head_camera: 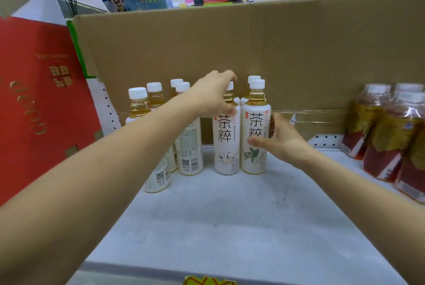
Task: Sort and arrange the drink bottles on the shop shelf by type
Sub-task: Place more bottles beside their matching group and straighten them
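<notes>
Several white-labelled tea bottles with white caps stand on the grey shelf [230, 211]. My left hand [213, 95] grips the neck and shoulder of one tea bottle [225, 144] near the middle. My right hand [280, 140] wraps around the side of the tea bottle next to it [254, 124], thumb on the label front. Both bottles stand upright and touch each other. More tea bottles [189, 147] stand to the left, some with their backs turned, partly hidden by my left forearm.
A shrink-wrapped pack of red-labelled drink bottles [386, 137] sits at the right end of the shelf. A tall cardboard sheet [230, 50] forms the back wall. A red box [34, 101] stands at the left.
</notes>
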A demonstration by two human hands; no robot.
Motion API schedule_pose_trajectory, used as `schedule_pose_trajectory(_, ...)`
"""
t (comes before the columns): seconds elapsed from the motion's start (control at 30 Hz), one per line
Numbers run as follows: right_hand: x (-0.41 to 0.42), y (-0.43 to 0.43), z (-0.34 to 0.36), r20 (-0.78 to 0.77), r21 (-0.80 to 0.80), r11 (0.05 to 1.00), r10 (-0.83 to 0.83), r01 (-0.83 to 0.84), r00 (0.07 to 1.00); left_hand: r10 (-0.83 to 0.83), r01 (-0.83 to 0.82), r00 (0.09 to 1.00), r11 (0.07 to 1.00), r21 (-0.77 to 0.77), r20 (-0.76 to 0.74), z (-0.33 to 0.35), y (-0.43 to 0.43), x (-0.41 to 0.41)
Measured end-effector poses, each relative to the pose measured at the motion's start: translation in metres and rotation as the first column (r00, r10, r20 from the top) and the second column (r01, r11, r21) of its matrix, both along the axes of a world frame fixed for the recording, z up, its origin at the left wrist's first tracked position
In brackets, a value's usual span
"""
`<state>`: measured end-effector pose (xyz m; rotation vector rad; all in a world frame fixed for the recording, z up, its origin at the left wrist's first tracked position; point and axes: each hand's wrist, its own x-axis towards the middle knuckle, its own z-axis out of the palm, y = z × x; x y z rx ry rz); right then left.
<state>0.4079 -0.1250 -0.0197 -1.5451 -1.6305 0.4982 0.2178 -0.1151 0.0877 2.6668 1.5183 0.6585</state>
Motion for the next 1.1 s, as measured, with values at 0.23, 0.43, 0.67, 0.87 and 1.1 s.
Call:
schedule_pose_trajectory(0.23, -0.010, -0.004, 0.003, -0.020, -0.010, 0.998, -0.066, 0.066, 0.998, 0.016, -0.016, 1.000, 0.999, 0.042, -0.001, -0.005, 0.012, 0.000)
schedule_pose_trajectory(0.43, -0.018, -0.015, -0.002, -0.021, 0.179, 0.974, -0.135, 0.136, 0.991, -0.028, 0.025, 0.999, 0.995, 0.101, 0.032, -0.005, -0.004, -0.012)
schedule_pose_trajectory(0.67, -0.083, -0.035, 0.018, 0.203, 0.678, 0.723, -0.009, -0.134, 0.979, -0.077, -0.049, 0.973, 0.853, 0.520, 0.218, -0.017, -0.035, -0.083)
schedule_pose_trajectory(0.87, -0.155, -0.011, 0.058, -0.023, 0.328, 0.935, 0.149, -0.133, 0.989, 0.035, -0.094, 0.845, 0.992, 0.083, 0.533, -0.026, -0.033, -0.141)
schedule_pose_trajectory(1.1, -0.182, 0.016, 0.062, -0.206, 0.226, 0.973, 0.105, -0.057, 0.973, -0.047, 0.079, 0.904, 0.995, -0.059, 0.425, -0.018, -0.020, -0.165)
